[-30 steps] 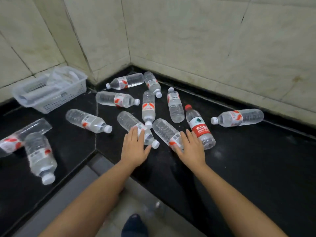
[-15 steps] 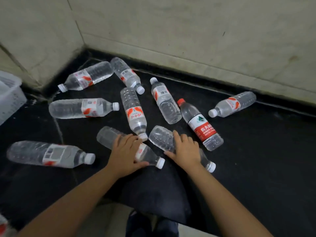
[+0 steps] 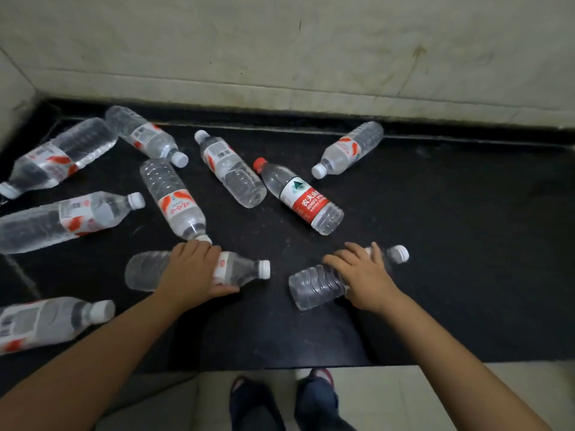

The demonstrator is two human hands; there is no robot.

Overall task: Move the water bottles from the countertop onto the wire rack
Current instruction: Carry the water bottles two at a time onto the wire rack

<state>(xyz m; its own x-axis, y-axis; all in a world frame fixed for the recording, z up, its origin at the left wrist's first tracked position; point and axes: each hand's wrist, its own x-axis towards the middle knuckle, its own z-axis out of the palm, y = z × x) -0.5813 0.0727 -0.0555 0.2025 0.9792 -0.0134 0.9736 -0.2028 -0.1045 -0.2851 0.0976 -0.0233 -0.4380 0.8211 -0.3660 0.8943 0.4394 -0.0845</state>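
We reached both arms forward, palms down: our left hand (image 3: 192, 270) curled around one lying bottle (image 3: 239, 269), our right hand (image 3: 362, 276) gripped another bottle (image 3: 317, 284) on the countertop (image 3: 451, 259).

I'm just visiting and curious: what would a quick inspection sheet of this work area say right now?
Surface: black stone countertop, dark and speckled.
Job's things: ten clear plastic water bottles, all lying down; one red-capped bottle with red label; no wire rack in view.
Clutter: nothing seen.
Hands: left hand grips a white-capped bottle; right hand grips another white-capped bottle.
Cables: nothing seen.
Surroundings: pale tiled wall behind; the person's dark shoes on the pale floor below.
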